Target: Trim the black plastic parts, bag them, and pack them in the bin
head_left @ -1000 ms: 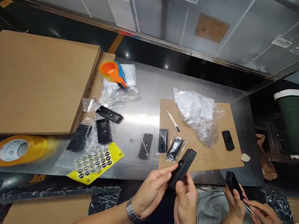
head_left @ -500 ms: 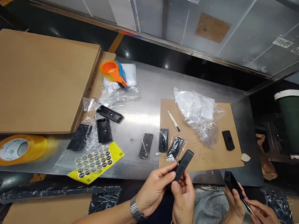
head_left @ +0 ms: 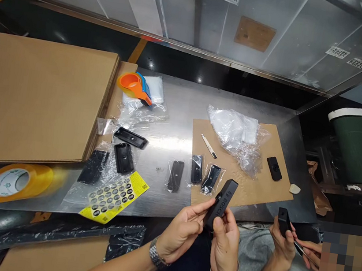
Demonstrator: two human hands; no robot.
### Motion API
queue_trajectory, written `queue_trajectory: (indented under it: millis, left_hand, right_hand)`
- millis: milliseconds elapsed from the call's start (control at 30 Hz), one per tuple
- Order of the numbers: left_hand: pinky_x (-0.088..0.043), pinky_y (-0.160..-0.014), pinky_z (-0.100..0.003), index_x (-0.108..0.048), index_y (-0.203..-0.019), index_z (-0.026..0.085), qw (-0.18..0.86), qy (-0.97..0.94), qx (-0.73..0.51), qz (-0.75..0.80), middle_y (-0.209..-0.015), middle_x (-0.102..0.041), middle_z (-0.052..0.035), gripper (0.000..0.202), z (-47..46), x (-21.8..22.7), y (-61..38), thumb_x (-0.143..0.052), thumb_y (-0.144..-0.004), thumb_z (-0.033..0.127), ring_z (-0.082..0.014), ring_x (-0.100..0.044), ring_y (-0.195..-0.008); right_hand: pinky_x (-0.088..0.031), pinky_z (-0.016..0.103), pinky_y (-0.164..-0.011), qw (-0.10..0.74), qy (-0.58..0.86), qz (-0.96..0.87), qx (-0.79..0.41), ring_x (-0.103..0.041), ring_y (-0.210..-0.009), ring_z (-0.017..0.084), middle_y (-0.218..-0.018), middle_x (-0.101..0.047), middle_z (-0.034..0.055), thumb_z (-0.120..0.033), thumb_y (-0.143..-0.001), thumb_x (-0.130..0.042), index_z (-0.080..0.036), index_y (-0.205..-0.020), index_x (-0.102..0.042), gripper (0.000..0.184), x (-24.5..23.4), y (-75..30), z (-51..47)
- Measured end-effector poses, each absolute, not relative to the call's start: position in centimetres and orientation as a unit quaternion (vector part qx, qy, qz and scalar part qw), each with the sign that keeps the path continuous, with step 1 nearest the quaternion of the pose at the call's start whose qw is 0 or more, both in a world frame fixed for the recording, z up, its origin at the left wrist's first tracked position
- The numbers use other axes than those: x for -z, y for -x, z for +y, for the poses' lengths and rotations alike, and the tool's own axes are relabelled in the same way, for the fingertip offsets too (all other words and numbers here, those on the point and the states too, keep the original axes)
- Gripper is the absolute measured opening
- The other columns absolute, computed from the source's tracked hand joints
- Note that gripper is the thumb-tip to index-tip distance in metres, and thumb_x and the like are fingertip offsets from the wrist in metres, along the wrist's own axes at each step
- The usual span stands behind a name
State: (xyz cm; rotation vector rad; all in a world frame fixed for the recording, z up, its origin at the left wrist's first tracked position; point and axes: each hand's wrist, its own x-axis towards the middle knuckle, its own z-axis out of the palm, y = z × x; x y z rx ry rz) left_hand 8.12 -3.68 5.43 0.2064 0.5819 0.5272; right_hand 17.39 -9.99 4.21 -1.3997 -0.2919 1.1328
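Note:
A black plastic block-shaped case (head_left: 222, 203) printed with BOSCH is held tilted over the table's front edge. My left hand (head_left: 183, 231), with a watch on the wrist, pinches its left side. My right hand (head_left: 225, 243), with a bangle, is closed round its lower right end, the thumb on the edge. Just beyond lie two black pieces in clear bags, one bagged piece (head_left: 210, 179) and another bagged piece (head_left: 197, 169). A third bagged dark piece (head_left: 175, 176) lies left of them. Tweezers (head_left: 209, 146) rest on a cardboard sheet (head_left: 242, 197).
On the right, a co-worker's hands (head_left: 283, 246) hold a similar black piece. Left are black shells (head_left: 123, 158), a yellow sticker sheet (head_left: 119, 198), a tape roll (head_left: 11, 182), an orange tape dispenser (head_left: 134, 86) and stacked cardboard (head_left: 39, 99). Plastic bags (head_left: 235, 129) lie at the back.
The case has turned in my hands, and its BOSCH lettering shows more clearly. My left thumb has drawn back from its face. The co-worker's piece has shifted slightly.

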Motion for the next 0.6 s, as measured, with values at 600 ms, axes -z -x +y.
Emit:
queue_trajectory:
  millis: [600]
  left_hand:
    - [-0.02, -0.104, -0.039, -0.061, -0.107, 0.017, 0.905, -0.107, -0.28, 0.303, -0.114, -0.059, -0.0102, 0.046, -3.73, -5.39, -8.69, -0.063, -0.062, 0.012, -0.0246, -0.045, -0.114]
  right_hand:
    - [-0.047, 0.029, -0.078, 0.602, 0.637, -0.139, -0.461, -0.055, -0.097, 0.019, -0.107, -0.059, 0.0085, -0.032, -0.07, -0.065, -0.018, -0.113, -0.048, 0.048, -3.97, -17.3, -10.07]
